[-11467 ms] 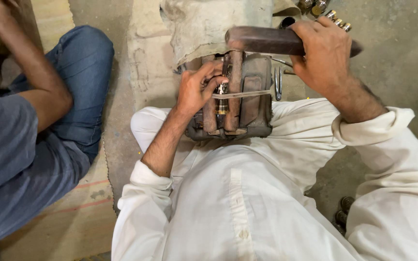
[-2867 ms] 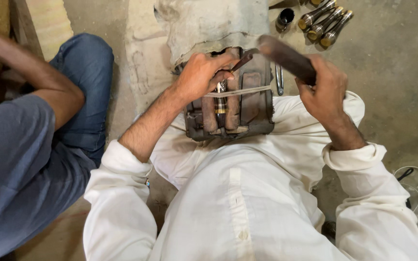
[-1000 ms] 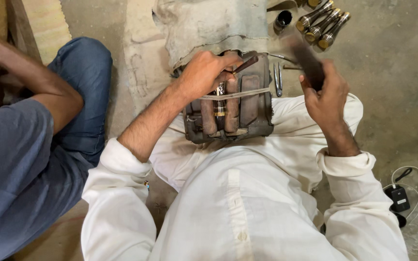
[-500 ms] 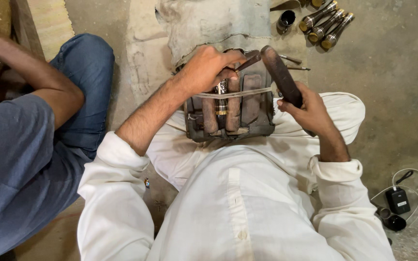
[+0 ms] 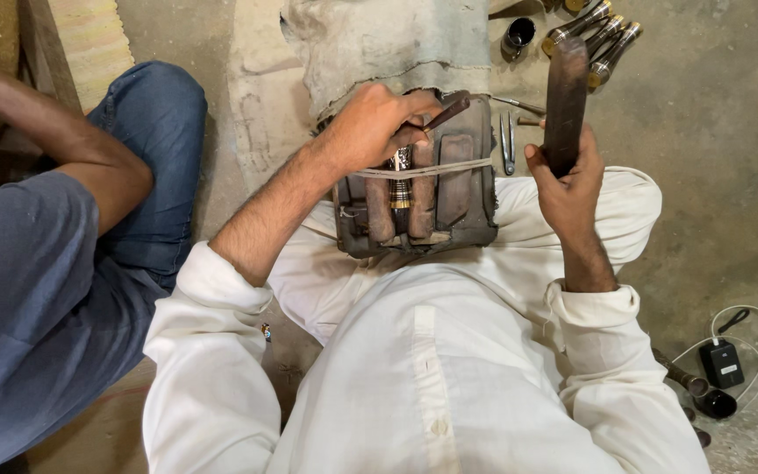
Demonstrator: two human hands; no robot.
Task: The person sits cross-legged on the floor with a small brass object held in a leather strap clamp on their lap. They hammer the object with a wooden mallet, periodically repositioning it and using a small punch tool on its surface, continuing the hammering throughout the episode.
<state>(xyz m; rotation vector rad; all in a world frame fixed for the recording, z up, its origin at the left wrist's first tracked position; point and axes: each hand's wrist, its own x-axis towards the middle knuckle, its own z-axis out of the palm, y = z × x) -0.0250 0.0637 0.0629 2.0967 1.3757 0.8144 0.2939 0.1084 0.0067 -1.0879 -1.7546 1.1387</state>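
Your left hand (image 5: 375, 123) gripped a punch (image 5: 445, 112) against the ferrule (image 5: 400, 175) clamped in the block (image 5: 418, 180) beneath it; your right hand (image 5: 568, 180) clenched the mallet (image 5: 565, 92), raised beside it. Strike pending; work looked unfinished.

At the centre of the frame a dark wooden block (image 5: 432, 189) rests on the lap of a person in white clothing. The left hand (image 5: 370, 127) presses a thin, dark-handled tool (image 5: 442, 114) onto a small metal piece (image 5: 401, 175) bound to the block by a cord (image 5: 436, 167). The right hand (image 5: 568, 180) grips a dark wooden bat (image 5: 563, 92), raised upright, right of the block. Metal tubes (image 5: 594, 35) lie at the upper right, tweezers (image 5: 508, 140) just beside the block. Another person's blue-jeaned knee (image 5: 146, 123) fills the upper left. A black charger (image 5: 719, 362) lies lower right.
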